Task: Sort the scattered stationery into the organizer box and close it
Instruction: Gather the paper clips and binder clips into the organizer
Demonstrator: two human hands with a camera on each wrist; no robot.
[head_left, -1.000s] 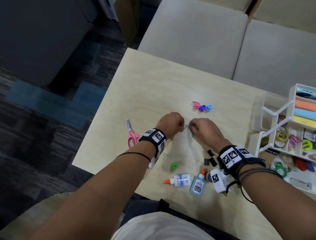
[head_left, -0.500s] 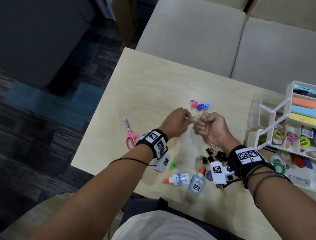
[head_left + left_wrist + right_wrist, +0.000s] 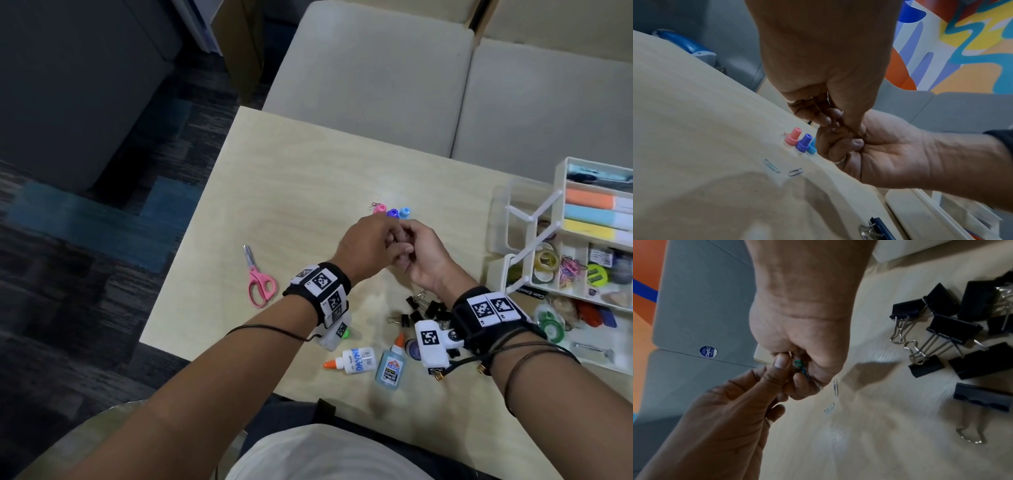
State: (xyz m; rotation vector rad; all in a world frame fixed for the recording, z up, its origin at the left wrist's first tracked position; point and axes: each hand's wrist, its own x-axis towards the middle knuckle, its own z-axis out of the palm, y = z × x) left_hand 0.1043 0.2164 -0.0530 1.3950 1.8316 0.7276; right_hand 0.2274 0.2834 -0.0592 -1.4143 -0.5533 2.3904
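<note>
Head view: left hand (image 3: 368,245) and right hand (image 3: 419,255) meet fingertip to fingertip above table (image 3: 301,171), fingers curled; what they hold hidden here. Pink scissors (image 3: 257,279) left, glue bottles (image 3: 371,363) near edge, binder clips (image 3: 423,310) under right wrist, organizer box (image 3: 561,260) open at far right.

Left wrist view: three small caps (image 3: 800,141) upright beside hands; two loose paper clips (image 3: 784,168) on table.

Right wrist view only: right fingers curled round coloured paper clips (image 3: 800,366); left thumb and finger pinch into same bunch.

Dim, soft light; wrist views blurred, distorted.
</note>
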